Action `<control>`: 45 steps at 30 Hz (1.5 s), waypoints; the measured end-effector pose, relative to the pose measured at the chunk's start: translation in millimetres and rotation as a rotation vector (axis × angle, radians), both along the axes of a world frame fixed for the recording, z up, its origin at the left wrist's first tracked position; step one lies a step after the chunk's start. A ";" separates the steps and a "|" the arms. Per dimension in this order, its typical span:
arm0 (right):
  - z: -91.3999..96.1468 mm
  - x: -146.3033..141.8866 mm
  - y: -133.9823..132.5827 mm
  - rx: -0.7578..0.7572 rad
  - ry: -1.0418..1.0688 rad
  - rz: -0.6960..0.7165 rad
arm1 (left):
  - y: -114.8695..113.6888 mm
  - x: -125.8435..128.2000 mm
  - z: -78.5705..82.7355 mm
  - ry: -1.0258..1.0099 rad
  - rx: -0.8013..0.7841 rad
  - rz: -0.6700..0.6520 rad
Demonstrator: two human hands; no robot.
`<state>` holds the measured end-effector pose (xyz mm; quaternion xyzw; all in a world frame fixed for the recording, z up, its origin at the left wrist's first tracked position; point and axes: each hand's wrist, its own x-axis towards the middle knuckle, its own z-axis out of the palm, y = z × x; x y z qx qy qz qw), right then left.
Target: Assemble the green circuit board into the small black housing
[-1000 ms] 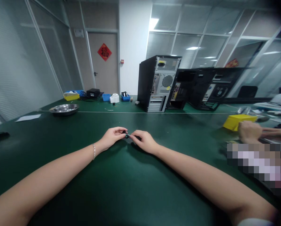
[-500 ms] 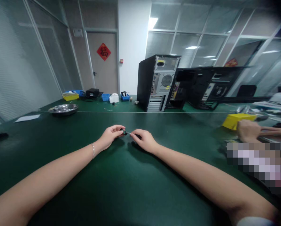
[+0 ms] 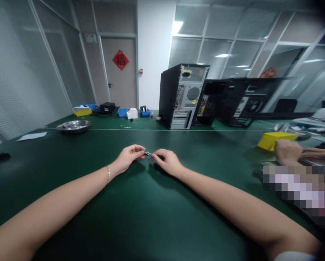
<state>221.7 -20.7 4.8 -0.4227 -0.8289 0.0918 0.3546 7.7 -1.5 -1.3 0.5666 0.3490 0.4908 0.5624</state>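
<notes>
Over the middle of the green table (image 3: 162, 214), my left hand (image 3: 130, 155) pinches a small green circuit board (image 3: 144, 152) between thumb and fingers. Part of the board is covered by those fingers. Opposite it, my right hand (image 3: 166, 161) is closed in a pinch on a thin metal piece (image 3: 150, 154), whose visible end points left and reaches the board's right edge. Whether the piece is a tool tip or a part of the board I cannot tell; my right fingers hide the rest of it.
Behind my hands stand a black computer case (image 3: 169, 98) and another opened case (image 3: 241, 101). A metal bowl (image 3: 74, 126) lies left, with blue bins (image 3: 122, 112) farther back. At right, a co-worker's hand (image 3: 288, 152) is beside a yellow bin (image 3: 272, 140).
The circuit board has turned in my left fingers, and more of its green face shows. Both hands have barely moved; the view has shifted very slightly.
</notes>
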 end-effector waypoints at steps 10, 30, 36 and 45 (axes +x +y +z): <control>-1.8 0.0 1.4 -0.009 -0.006 -0.004 | -2.1 -0.6 1.0 0.012 0.010 -0.007; 0.1 -0.4 0.5 -0.028 -0.007 0.003 | -2.4 -0.2 2.5 0.102 0.037 0.054; 0.0 -0.3 0.6 -0.022 -0.007 0.012 | -2.6 -0.6 3.7 0.060 0.015 0.025; 0.3 -0.2 0.7 -0.021 -0.012 0.011 | -5.0 -0.3 2.7 0.090 0.058 0.002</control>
